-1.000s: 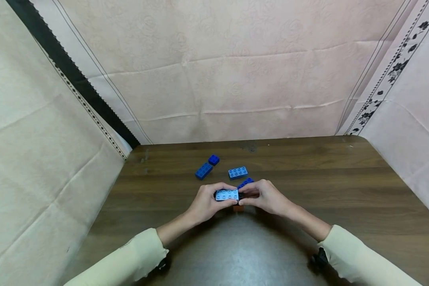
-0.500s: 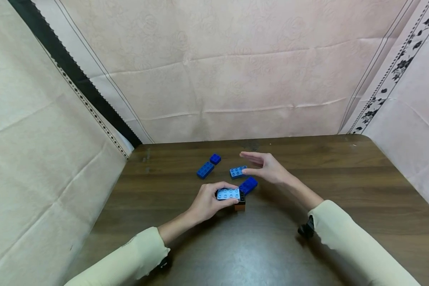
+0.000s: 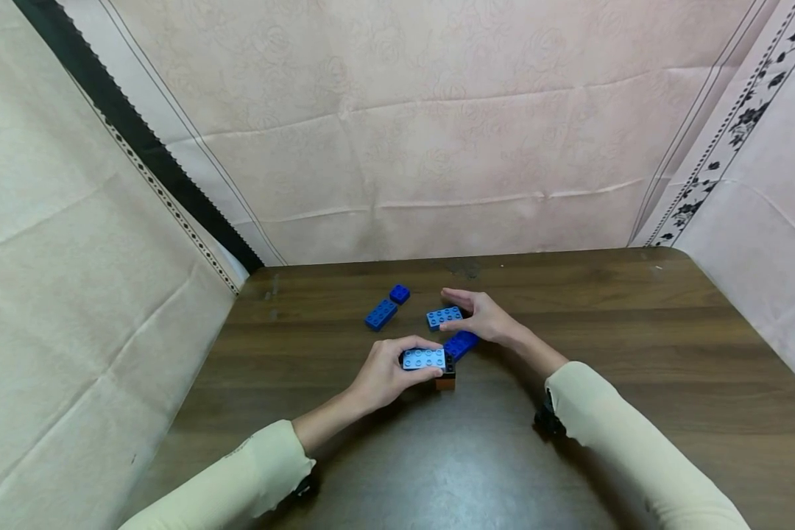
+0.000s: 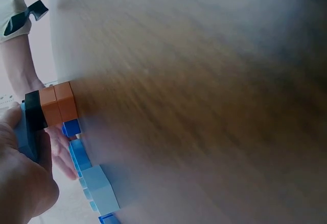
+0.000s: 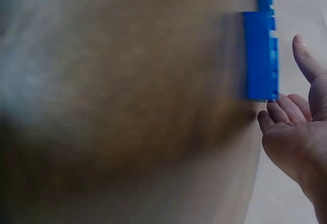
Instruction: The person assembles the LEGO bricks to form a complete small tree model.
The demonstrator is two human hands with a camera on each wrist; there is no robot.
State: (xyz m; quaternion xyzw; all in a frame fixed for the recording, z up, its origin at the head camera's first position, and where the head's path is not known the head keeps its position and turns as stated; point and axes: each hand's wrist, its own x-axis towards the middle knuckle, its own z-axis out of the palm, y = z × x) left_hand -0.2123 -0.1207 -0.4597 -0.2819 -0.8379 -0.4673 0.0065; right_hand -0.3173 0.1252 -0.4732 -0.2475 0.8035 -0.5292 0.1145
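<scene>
My left hand (image 3: 394, 374) grips a light blue brick (image 3: 424, 358) between thumb and fingers. That brick tops a stack, with a black brick (image 4: 34, 110) beneath it and orange bricks (image 4: 59, 104) at the bottom, resting on the table. Farther back, my right hand (image 3: 486, 319) reaches toward a medium-blue brick (image 3: 442, 316) with thumb and fingers apart. Its thumb is close to that brick; whether it touches cannot be told. A dark blue brick (image 3: 461, 344) lies below the right hand, just behind the stack, partly covered by the hand.
To the left of the right hand lie a blue brick (image 3: 380, 314) and a small dark blue brick (image 3: 400, 294), near each other. The wooden table (image 3: 603, 324) ends at a back edge against a hanging pale cloth (image 3: 437, 147).
My right hand has left the stack and moved back to the medium-blue brick, then slightly left. The left hand has kept its grip on the light blue brick.
</scene>
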